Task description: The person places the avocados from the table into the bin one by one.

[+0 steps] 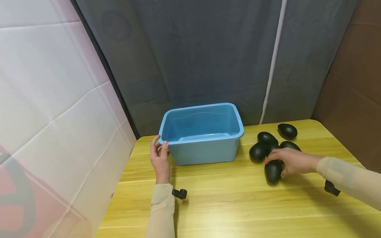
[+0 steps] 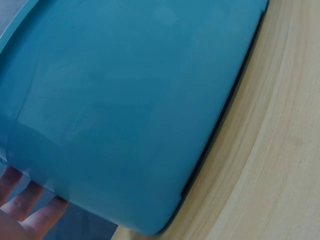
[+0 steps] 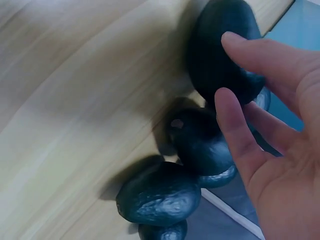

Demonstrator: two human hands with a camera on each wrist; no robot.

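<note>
Left hand [image 1: 160, 159] upright, fingers straight; right hand [image 1: 288, 161] seemingly loosely curled.

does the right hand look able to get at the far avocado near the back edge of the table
Probably yes. The right hand rests on the avocado pile, and the far avocado lies apart just beyond it on the bare table, with nothing standing between them.

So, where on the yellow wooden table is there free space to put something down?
The yellow wooden table is bare along its near front, between both sleeves, and in the strip between the blue plastic tub and the dark green avocados. The right back corner is crowded: avocados cluster there under the right hand. The left hand occupies the tub's left corner.
</note>
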